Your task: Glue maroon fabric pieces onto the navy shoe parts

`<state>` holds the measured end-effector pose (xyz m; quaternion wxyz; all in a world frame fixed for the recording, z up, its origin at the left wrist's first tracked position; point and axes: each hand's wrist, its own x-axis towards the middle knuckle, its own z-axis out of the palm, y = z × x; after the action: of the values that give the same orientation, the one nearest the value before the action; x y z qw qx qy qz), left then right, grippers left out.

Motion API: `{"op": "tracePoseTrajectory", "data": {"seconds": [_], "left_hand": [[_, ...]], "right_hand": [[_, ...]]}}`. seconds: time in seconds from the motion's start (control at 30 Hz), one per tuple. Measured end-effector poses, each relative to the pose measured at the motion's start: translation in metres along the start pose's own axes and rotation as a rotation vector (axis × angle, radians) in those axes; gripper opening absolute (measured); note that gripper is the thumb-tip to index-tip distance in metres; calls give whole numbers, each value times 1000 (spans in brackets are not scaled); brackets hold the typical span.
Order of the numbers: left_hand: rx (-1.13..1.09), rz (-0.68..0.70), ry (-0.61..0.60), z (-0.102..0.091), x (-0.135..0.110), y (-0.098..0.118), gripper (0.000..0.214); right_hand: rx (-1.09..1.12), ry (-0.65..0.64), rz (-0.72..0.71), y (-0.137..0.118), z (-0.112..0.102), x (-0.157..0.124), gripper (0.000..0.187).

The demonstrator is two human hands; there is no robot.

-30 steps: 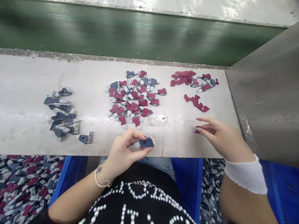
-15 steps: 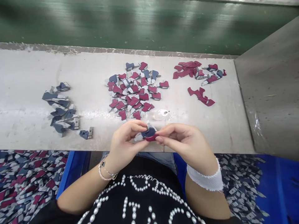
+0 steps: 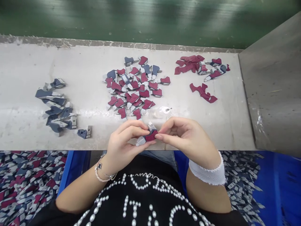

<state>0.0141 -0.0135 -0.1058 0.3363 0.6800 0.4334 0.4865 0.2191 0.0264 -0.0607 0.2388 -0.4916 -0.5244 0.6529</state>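
My left hand (image 3: 123, 141) and my right hand (image 3: 185, 136) meet at the near edge of the white table (image 3: 28, 62). Both pinch one small piece (image 3: 148, 135), grey with a maroon patch pressed onto its top. Beyond my hands lies a heap of maroon-and-grey pieces (image 3: 136, 88). To the left sits a group of plain grey pieces (image 3: 57, 108). At the far right lie loose maroon patches (image 3: 203, 93) and a further cluster of maroon patches (image 3: 199, 65).
A small clear bottle (image 3: 163, 111) lies just beyond my hands. Blue bins (image 3: 72, 166) full of mixed pieces stand below the table on both sides. A grey metal panel (image 3: 270, 88) walls off the right. A green belt (image 3: 141, 22) runs behind the table.
My right hand came from the right side of the table with a maroon patch to the grey piece in my left hand. The patch now lies on that piece.
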Motion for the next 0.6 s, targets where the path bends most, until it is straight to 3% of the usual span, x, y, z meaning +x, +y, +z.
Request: {"op": "tracePoseTrajectory", "data": {"seconds": [0.13, 0.3, 0.6], "left_hand": [[-121, -46, -35, 0, 0, 0, 33], [-253, -114, -47, -3, 0, 2, 33], [-113, -75, -15, -7, -3, 11, 40]], "right_hand": [[8, -34, -24, -3, -1, 1, 19], [-21, -186, -13, -6, 0, -2, 17], [-29, -172, -55, -9, 3, -9, 14]]}}
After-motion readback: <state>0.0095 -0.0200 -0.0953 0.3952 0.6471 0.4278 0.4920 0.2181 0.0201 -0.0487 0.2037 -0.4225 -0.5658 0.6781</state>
